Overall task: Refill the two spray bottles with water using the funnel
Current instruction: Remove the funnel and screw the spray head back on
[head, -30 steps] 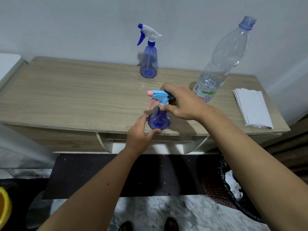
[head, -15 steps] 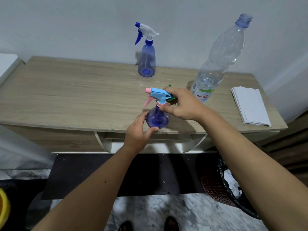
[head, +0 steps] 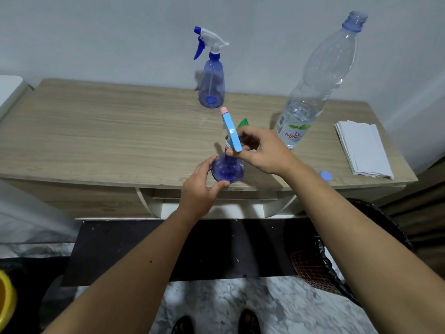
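Left hand [head: 196, 189] is gripping the round body of the near spray bottle [head: 227, 168], standing at the front edge of the worktop [head: 108, 136]. Right hand [head: 261, 150] is pinching its light-blue trigger head [head: 231, 132] at the neck. Second spray bottle [head: 212, 78] is standing upright at the back, untouched. Green funnel [head: 243, 122] is peeking out behind the right hand. Open water bottle [head: 313, 83] is standing to the right, its blue cap [head: 325, 175] lying near the front edge, beside folded paper towels [head: 363, 148].
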A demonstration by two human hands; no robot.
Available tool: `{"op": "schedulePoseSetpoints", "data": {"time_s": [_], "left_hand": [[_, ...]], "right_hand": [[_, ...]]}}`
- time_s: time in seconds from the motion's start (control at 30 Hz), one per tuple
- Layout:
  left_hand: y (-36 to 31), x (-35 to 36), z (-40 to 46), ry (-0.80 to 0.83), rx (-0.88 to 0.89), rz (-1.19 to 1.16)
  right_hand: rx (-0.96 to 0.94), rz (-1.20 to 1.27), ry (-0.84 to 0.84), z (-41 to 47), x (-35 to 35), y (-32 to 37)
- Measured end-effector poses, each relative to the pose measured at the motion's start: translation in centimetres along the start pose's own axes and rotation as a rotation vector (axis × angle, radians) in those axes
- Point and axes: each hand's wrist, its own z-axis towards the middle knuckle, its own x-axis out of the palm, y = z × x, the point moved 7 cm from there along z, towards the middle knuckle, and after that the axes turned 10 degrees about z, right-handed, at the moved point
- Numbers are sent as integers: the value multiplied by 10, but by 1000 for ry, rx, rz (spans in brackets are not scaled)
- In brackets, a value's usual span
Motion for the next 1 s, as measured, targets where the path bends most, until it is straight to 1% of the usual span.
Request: {"op": "schedulePoseSetpoints", "data": {"time_s": [0.13,0.33,0.53,0.67,0.8,1.0], "left_hand": [[0,-1,0,-3,2,-13],[-1,-2,-1,-6,-1,-12],[0,-1,0,-3,-13,-12],[1,0,0,0,-15,-16],[2,0,0,4,-14,-19],[1,0,0,5,-8,-17]], "right_hand": [[58,153,-79,-3,0,-14],[50,228,-192,-4,5,-26],[39,286,-194,-9,8,-31],[64,338,-247,-8,11,-31],[56,379,-254,-12,8,-34],[61,449,-333,-13,7,-38]]}}
